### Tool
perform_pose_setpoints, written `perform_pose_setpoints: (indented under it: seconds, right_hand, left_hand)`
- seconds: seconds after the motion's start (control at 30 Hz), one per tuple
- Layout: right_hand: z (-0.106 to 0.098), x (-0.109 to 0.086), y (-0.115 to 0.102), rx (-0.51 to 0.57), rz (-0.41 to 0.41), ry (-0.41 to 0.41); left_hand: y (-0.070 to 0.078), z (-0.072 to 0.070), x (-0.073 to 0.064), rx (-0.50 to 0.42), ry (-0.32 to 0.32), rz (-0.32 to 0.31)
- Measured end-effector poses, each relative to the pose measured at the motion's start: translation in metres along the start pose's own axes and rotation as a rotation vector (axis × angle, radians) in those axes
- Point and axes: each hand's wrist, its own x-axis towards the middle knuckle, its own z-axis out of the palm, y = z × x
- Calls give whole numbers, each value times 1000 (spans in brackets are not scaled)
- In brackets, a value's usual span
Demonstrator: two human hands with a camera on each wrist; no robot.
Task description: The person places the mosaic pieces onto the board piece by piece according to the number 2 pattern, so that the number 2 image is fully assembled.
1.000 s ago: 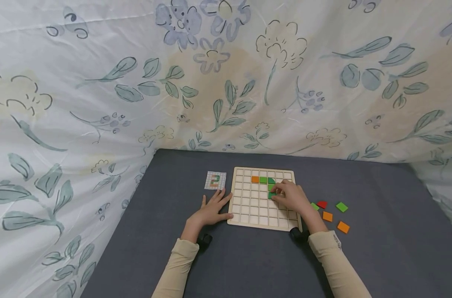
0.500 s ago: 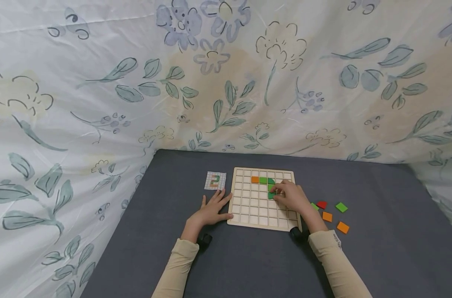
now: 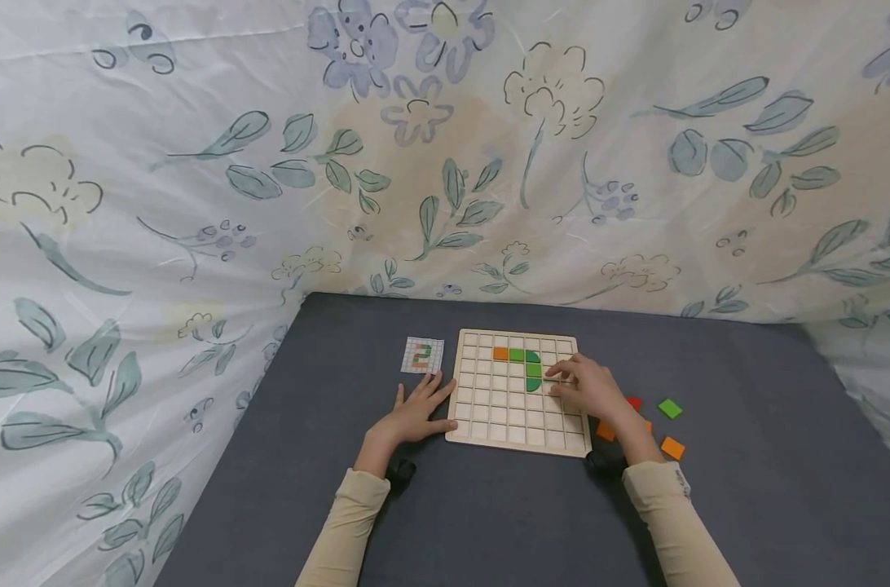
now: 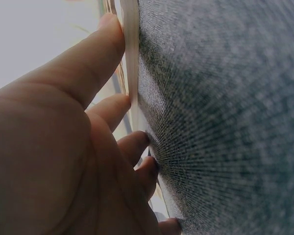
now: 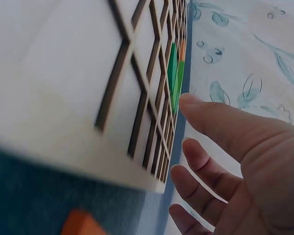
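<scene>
A wooden grid board [image 3: 489,416] lies on the dark table. In its cells sit an orange tile [image 3: 500,353], two light green squares, one of them a green square [image 3: 517,355], and two dark green rounded tiles, the lower rounded tile [image 3: 534,384] nearest my right hand [image 3: 590,387]. That hand hovers over the board's right side, fingers loosely bent and holding nothing; in the right wrist view its thumb [image 5: 206,110] is apart from the fingers. My left hand [image 3: 411,417] is spread at the board's left edge, thumb and fingertips touching the rim [image 4: 131,54] in the left wrist view.
A small card with a coloured grid pattern [image 3: 422,355] lies left of the board. Loose tiles lie to the right: a red tile [image 3: 634,402], a green tile [image 3: 669,408] and orange ones, including an orange tile [image 3: 672,447]. My right forearm partly covers some. Patterned cloth [image 3: 445,163] hangs behind.
My right hand has let go of the lower dark green tile and shifted right. The tile stays in its cell, now fully visible. The left hand has kept its place.
</scene>
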Motion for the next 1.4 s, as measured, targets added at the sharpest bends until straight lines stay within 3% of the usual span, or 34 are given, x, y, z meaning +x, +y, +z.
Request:
perform_pose_setpoints:
  seconds: [0.7, 1.4]
  right_hand:
    - [-32, -33, 36, -93, 67, 9]
    - [-51, -62, 56, -110, 24, -46]
  left_hand:
    - [5, -3, -2, 2, -1, -7]
    - [4, -1, -2, 15, 1, -10]
